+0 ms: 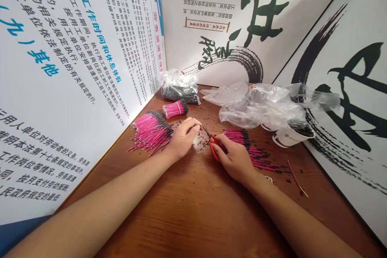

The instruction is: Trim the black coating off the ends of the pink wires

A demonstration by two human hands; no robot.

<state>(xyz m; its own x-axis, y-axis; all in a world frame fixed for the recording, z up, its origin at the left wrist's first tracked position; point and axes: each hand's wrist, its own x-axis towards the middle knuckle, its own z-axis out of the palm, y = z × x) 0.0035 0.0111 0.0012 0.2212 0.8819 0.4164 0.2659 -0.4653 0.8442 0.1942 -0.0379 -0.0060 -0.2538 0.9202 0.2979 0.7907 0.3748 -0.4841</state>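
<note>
My right hand (237,157) is closed round the red handles of a small pair of scissors (213,142), whose dark blades point up and to the left. My left hand (185,137) is pinched at the blade tips, on something small and dark that I cannot make out. Beside the left hand lies a loose pile of pink wires with black ends (152,129). Behind it is a bundle of the same wires (175,109), held by a white band. More pink wires (261,157) lie partly hidden past my right hand.
Dark scraps are scattered across the brown table (169,213). A plastic bag with black contents (180,88) stands at the back. Clear plastic bags (260,105) lie over paper cups (288,137) at right. A single red wire (297,179) lies near the right edge. Printed boards surround the table.
</note>
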